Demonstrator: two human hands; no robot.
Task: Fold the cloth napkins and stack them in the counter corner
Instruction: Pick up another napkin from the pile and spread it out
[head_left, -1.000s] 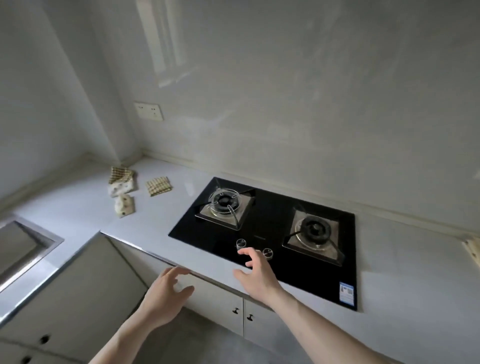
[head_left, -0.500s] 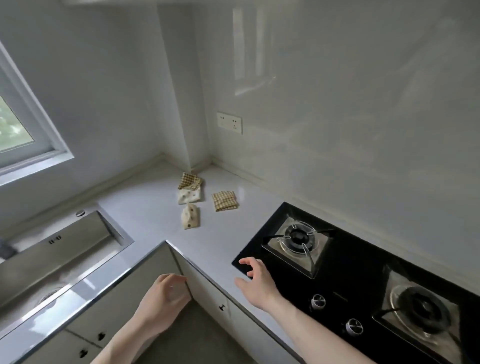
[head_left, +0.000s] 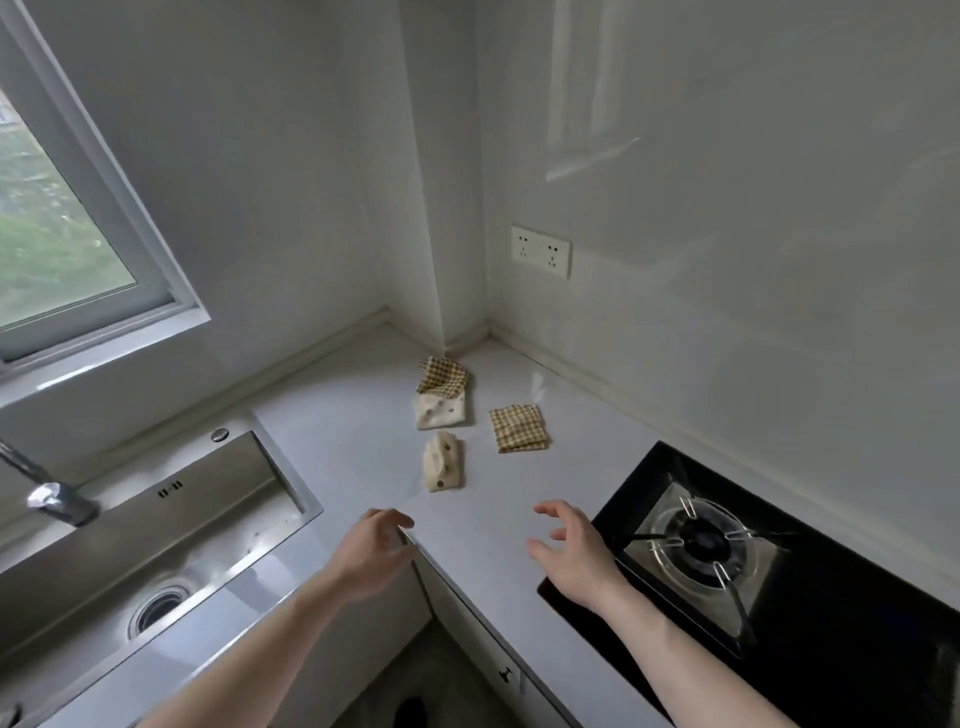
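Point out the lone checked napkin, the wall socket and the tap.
checked napkin (head_left: 518, 427): head view, middle of its folded top face.
wall socket (head_left: 540, 250): head view, centre of the plate.
tap (head_left: 58, 500): head view, its shiny spout end.

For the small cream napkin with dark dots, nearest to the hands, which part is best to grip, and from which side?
Probably its near end. The dotted napkin lies as a narrow bundle, lengthwise toward the person, apart from the other napkins. The left hand, open and closest, could come from the counter edge and pinch that end from above, thumb under the fold.

No readable text, labels or numbers anywhere.
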